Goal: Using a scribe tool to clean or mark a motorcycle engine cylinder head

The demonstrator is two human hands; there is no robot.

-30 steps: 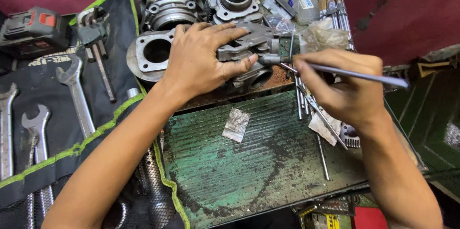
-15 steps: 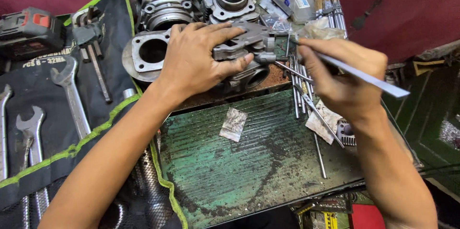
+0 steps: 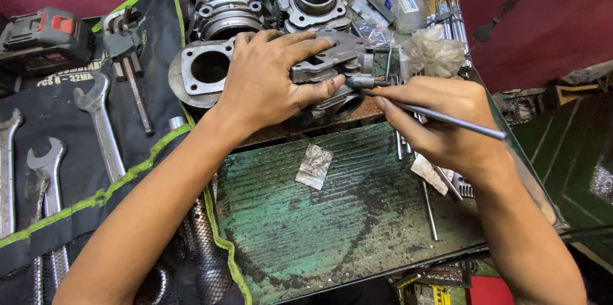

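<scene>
We see the right hand [image 3: 447, 120] at the middle right of the frame, its fingers pinched shut around a thin grey metal rod [image 3: 440, 115]. The rod is long and straight; it runs from the lower right up to the left, and its tip points at the engine part [image 3: 332, 75] in the middle of the frame (the tip seems to touch a small knob on it). The left hand [image 3: 271, 81] lies spread flat on top of that part, fingers curled over its edge, holding it down. The part is dull grey metal, lumpy, with a round hole low on its side. It sits at the back edge of a green ribbed tray [image 3: 319, 228], which is dirty and scratched. Behind it, at the upper middle, stand more grey cylinder blocks [image 3: 227, 5] with fins. At the left, shiny wrenches [image 3: 99, 126] lie on a black tool roll [image 3: 64, 171] with green trim.
</scene>
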